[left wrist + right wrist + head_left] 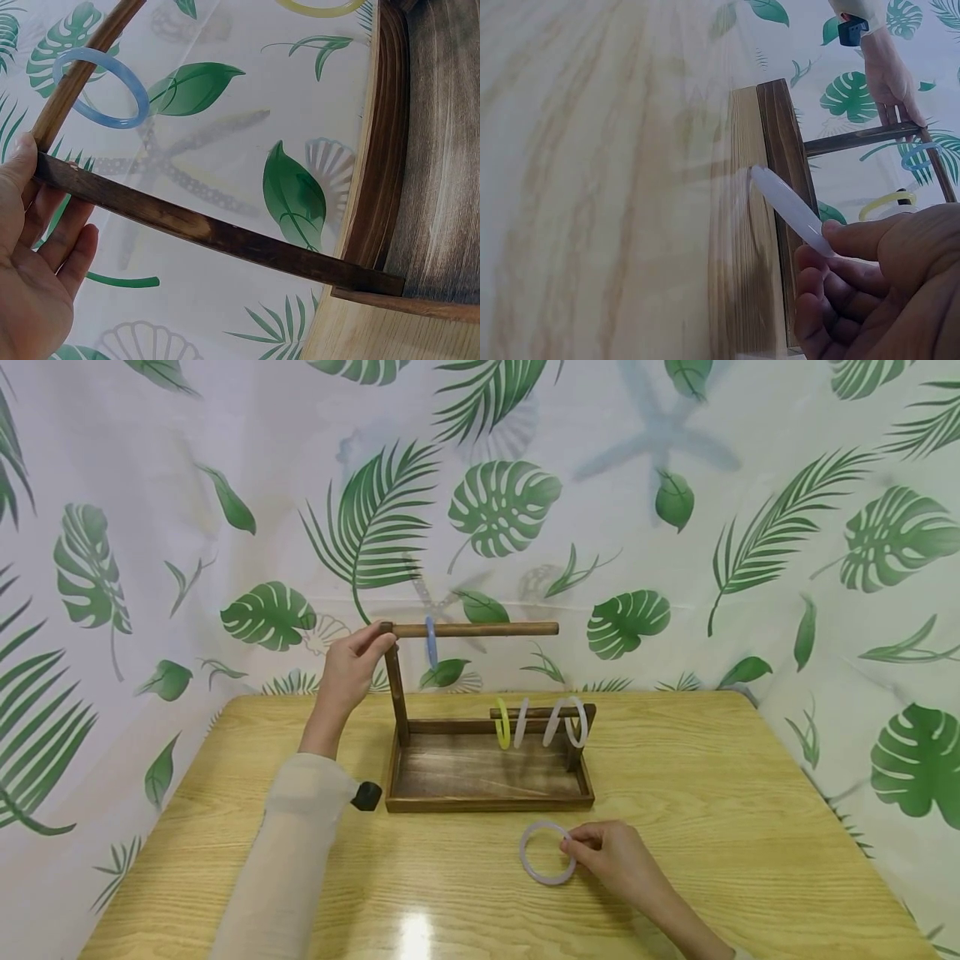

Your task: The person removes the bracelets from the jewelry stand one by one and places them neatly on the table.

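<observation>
A dark wooden bangle stand (487, 803) with a tray base stands on the table; it has a tall post with a long upper bar (495, 629) and a short lower bar. My left hand (351, 667) grips the top corner of the tall post, thumb and fingers around it. One blue bangle (431, 643) hangs on the upper bar near that hand. On the lower bar hang a yellow bangle (503, 724) and several pale bangles (551, 727). In front of the tray, my right hand (618, 864) pinches a pale lilac bangle (527, 864) between thumb and fingers.
The stand sits on a light wood-grain table (712, 793). Behind it hangs a white cloth (525, 585) printed with green leaves. A small black device (367, 796) is at the left sleeve (300, 827).
</observation>
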A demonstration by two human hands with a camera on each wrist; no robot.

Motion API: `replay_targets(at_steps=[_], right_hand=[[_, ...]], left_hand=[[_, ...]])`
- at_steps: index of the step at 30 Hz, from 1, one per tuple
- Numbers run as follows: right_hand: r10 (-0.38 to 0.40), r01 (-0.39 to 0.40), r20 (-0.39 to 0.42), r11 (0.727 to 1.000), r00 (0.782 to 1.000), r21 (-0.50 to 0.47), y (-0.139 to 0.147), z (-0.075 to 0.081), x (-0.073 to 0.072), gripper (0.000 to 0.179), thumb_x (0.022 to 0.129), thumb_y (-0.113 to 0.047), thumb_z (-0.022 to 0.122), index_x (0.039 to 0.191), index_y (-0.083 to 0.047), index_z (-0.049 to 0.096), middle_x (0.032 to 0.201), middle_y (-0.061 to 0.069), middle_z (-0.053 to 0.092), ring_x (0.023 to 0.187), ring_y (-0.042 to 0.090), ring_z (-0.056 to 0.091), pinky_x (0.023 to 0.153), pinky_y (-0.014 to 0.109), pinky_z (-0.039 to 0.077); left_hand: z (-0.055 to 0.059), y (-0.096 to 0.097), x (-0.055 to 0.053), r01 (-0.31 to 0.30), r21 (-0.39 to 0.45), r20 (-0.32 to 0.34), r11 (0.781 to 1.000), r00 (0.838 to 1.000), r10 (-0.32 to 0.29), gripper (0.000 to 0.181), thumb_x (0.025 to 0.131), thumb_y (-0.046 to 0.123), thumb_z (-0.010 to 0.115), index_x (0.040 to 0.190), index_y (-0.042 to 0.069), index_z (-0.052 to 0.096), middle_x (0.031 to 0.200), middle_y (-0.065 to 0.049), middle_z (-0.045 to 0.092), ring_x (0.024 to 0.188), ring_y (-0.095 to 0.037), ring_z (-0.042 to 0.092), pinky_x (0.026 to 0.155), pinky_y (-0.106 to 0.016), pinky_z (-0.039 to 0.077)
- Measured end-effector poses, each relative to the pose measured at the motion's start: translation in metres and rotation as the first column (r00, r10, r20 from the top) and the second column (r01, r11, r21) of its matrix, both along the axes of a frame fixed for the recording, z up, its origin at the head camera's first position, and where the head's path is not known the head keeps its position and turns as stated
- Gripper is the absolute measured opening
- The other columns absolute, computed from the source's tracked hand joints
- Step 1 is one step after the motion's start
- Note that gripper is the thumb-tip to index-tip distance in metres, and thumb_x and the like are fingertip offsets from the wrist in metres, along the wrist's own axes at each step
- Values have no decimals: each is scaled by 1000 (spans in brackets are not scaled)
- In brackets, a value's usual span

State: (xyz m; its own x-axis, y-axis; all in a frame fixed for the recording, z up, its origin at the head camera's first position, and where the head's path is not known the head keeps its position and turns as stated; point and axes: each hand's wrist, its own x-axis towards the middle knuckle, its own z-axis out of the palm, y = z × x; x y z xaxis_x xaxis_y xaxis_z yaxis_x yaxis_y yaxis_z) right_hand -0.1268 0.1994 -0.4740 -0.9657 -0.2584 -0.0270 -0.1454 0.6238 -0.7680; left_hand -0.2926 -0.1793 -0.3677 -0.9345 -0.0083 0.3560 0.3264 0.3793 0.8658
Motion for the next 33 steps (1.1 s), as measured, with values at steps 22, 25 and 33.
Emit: replay_targets(at_steps=[22, 25, 33], right_hand=[[-86, 89, -56, 995, 995, 46, -1, -9, 0, 14, 92, -12, 78, 97, 0, 80, 85, 2, 76, 71, 9, 64, 62, 23, 53], [-91, 94, -58, 994, 994, 51, 0, -11, -1, 13, 92, -11, 78, 97, 0, 80, 84, 1, 76, 71, 9, 65, 63, 23, 53], [-85, 89, -80, 995, 993, 47, -1, -15, -2, 12, 91, -10, 79, 96, 1, 80, 81, 0, 75, 69, 8, 65, 61, 23, 53]], left_hand=[[-2, 0, 0, -6, -6, 1, 1000, 1000, 6, 54, 106, 31, 61, 148, -3, 52, 139, -24, 61, 130, -35, 58, 107, -48, 46], [-2, 0, 0, -6, -1, 2, 1000, 1000, 6, 54, 106, 31, 61, 148, -2, 52, 139, -23, 61, 130, -35, 58, 106, -48, 46], [-1, 0, -1, -7, -11, 2, 1000, 1000, 7, 55, 107, 31, 61, 148, -3, 51, 140, -24, 61, 130, -35, 58, 105, -49, 47]])
